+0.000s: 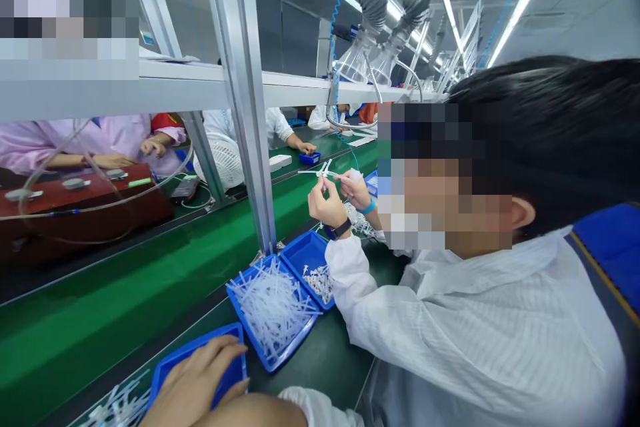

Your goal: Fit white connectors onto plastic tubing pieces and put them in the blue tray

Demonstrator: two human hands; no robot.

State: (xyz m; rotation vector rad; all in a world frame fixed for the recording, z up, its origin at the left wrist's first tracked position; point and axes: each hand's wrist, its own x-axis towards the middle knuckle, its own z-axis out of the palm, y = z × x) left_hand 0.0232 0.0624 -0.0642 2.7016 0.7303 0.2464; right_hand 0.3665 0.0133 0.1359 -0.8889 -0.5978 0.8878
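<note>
My left hand reaches in at the bottom over a blue tray. Its fingers lie stretched across the tray, with the thumb apart below them; nothing shows in its grasp. The tray's contents are mostly hidden under it. Of my right arm, a bare part of the hand or wrist and a white sleeve show at the bottom edge; the right fingers are out of sight. Loose white plastic strips or tubes lie left of the tray. Another blue tray, heaped with thin white tubes, stands just beyond my left hand.
A co-worker in a white coat sits close on the right, holding a white branched tube piece. A blue tray holds small white parts. A metal post rises beside the green conveyor belt. Other people work across it.
</note>
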